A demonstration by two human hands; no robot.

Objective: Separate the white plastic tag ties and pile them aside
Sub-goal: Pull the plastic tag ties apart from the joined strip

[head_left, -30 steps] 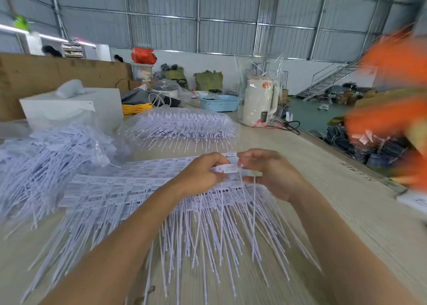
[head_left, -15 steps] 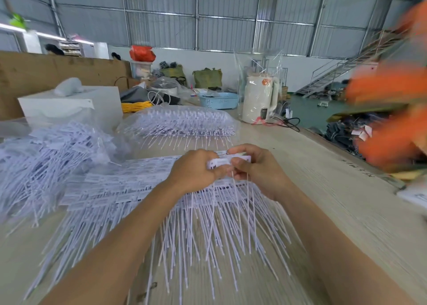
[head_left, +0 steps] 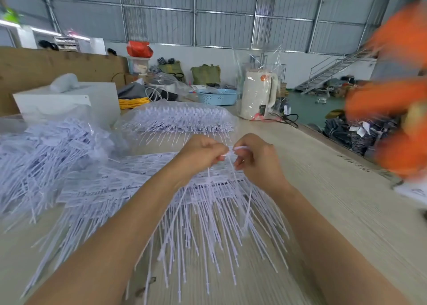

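Observation:
Strips of joined white plastic tag ties [head_left: 208, 207] lie fanned out on the wooden table [head_left: 335, 212] in front of me, tails pointing toward me. My left hand [head_left: 201, 153] and my right hand [head_left: 256, 159] are raised just above them, close together. Both pinch the head of a small bunch of tag ties [head_left: 233, 151], whose thin tails hang down between my wrists. A loose pile of separated ties [head_left: 41, 156] lies at the left of the table.
A clear bag of more tag ties [head_left: 182, 118] sits behind my hands. A white box [head_left: 67, 101] stands at the back left, a wrapped white kettle [head_left: 258, 94] and a blue basket [head_left: 217, 96] farther back. A blurred person in orange [head_left: 392, 101] moves at the right.
Both hands have lifted slightly off the fanned strips and now hold a narrower bunch whose tails hang free. The orange figure at the right has shifted.

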